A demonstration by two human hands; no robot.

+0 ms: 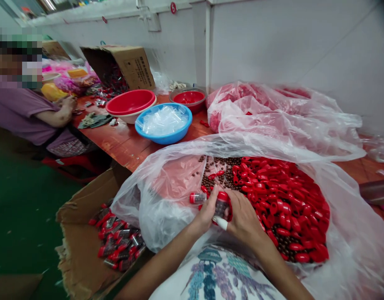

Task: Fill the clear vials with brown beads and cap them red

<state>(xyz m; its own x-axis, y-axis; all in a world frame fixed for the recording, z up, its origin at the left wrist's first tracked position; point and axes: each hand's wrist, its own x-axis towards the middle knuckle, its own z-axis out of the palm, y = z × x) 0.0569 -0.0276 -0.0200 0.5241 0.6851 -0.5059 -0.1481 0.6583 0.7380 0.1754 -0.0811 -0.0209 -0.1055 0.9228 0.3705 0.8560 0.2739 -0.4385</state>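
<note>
My left hand [207,211] and my right hand [245,216] are both closed on a small clear bottle [221,207] with a red cap and dark contents. A white cover wraps my right thumb. Just left of my left fingers lies another red-capped bottle [198,198]. Both hands are over a spread plastic bag [176,183]. On it, to the right, is a heap of glossy red plastic pieces [282,200]. Small brown beads [232,162] are scattered behind my hands and among the red pieces. My palms hide part of the held bottle.
At lower left, an open carton [76,246] holds several filled red-capped bottles. A blue basin [163,135] of clear plastic pieces and a red basin [131,102] stand behind. Bagged red pieces [267,104] lie along the wall. A co-worker [26,112] sits at left.
</note>
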